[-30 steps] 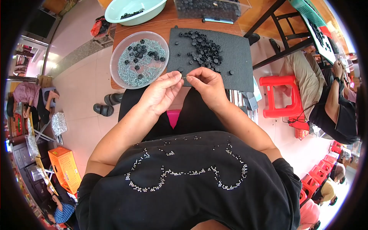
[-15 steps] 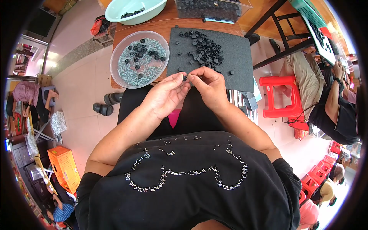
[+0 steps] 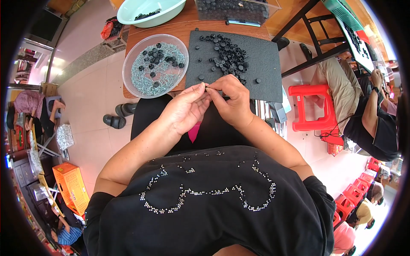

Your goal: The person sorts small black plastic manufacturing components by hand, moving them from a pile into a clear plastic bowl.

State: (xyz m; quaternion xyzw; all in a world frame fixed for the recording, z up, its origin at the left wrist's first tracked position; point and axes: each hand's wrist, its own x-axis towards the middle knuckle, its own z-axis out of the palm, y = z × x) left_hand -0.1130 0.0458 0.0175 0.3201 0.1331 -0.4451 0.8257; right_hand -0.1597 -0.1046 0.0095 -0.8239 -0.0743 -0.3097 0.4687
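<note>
My left hand [image 3: 184,110] and my right hand [image 3: 234,99] meet above my lap, just off the near edge of a dark grey mat [image 3: 267,55]. Between thumb and fingers, my left hand pinches a small black round cap [image 3: 206,88], mostly hidden by the fingertips. The right thumb and forefinger are pinched against it; whether they hold a separate piece is too small to tell. A heap of similar black caps [image 3: 230,55] lies on the mat. To its left, a clear round tub [image 3: 124,70] holds many silvery screws [image 3: 141,79] with several black pieces on top.
A pale green basin [image 3: 171,17] and a clear bin of black parts [image 3: 232,10] stand at the table's back, near a blue pen-like object [image 3: 242,23]. A red stool [image 3: 314,89] and a seated person [image 3: 363,94] are at right. Dark slippers [image 3: 114,121] lie on the floor.
The right fingertips have closed in on the left ones and now cover most of the black cap. Both hands have shifted only slightly; the tub and heap look unchanged.
</note>
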